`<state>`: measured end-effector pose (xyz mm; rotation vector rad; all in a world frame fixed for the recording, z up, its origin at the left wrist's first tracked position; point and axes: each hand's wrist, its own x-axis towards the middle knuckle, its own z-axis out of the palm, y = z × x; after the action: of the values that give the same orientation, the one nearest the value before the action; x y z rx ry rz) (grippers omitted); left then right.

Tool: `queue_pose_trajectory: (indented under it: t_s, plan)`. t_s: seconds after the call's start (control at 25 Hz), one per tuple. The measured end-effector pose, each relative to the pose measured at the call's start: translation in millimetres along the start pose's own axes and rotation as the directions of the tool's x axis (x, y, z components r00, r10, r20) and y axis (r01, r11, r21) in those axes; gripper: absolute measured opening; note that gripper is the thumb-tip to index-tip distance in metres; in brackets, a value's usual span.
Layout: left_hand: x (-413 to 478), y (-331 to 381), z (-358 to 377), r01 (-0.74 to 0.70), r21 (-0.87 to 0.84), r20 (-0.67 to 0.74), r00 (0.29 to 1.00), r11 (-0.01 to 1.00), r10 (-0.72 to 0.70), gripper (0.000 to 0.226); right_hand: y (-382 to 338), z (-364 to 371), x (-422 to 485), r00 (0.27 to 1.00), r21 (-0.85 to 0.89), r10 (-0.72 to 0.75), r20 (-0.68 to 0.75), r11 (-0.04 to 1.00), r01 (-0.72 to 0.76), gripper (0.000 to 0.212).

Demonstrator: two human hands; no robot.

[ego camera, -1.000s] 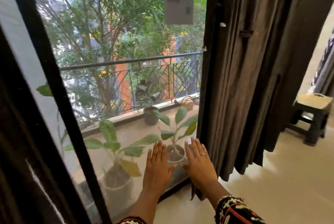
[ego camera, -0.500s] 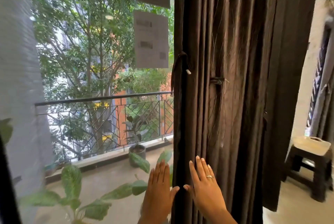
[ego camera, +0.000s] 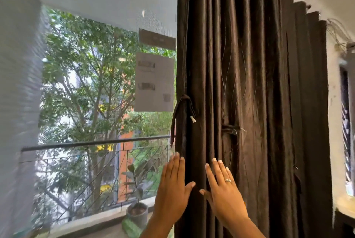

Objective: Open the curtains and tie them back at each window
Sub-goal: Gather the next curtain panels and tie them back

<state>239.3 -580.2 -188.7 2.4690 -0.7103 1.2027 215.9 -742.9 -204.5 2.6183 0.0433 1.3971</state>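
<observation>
A dark brown curtain (ego camera: 249,93) hangs gathered in folds at the right side of the window (ego camera: 92,103). A brown tie-back strap (ego camera: 182,114) dangles loose at the curtain's left edge, and a second short loop (ego camera: 230,128) is sewn on a fold further right. My left hand (ego camera: 172,187) is flat with fingers apart at the curtain's left edge, below the strap. My right hand (ego camera: 221,185), with a ring, lies flat on the curtain folds beside it. Neither hand holds anything.
Through the window I see a balcony railing (ego camera: 92,143), a potted plant (ego camera: 137,210) and trees. Paper notices (ego camera: 153,82) are stuck on the glass. A white wall (ego camera: 340,7) stands right of the curtain, with part of a stool (ego camera: 345,205) at the lower right.
My view has tilted upward, from the floor and potted plants to the upper curtain. Both hands have risen from the low glass onto the curtain's edge and stay flat.
</observation>
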Motion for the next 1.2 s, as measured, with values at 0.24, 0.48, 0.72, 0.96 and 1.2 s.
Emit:
queue_pose_trajectory:
  t_s: [0.24, 0.48, 0.72, 0.96, 1.2]
  plan:
    - [145, -21, 3, -0.097, -0.083, -0.327, 0.943, 0.992, 0.065, 0.071, 41, 14, 130, 0.961, -0.075, -0.044, -0.274, 0.997, 0.024, 0.074]
    - [259, -35, -32, -0.213, 0.095, -0.400, 0.886, 0.972, 0.234, 0.065, 58, 4, 230, 0.909, -0.072, -0.061, -0.412, 0.997, 0.034, 0.073]
    - [346, -29, -55, -0.133, 0.264, -0.398, 0.887, 0.955, 0.233, 0.072, 77, -16, 306, 0.883, -0.029, -0.069, -0.465, 0.998, 0.063, 0.074]
    - [404, -25, -82, -0.024, 0.350, -0.446, 0.875, 0.936, 0.189, 0.081, 92, -51, 375, 0.816, 0.072, -0.096, -0.570, 0.983, 0.167, 0.072]
    - [451, -48, -128, 0.099, 0.484, -0.511, 0.839, 0.869, 0.188, 0.072, 87, -86, 437, 0.774, 0.168, -0.077, -0.628, 0.958, 0.232, 0.070]
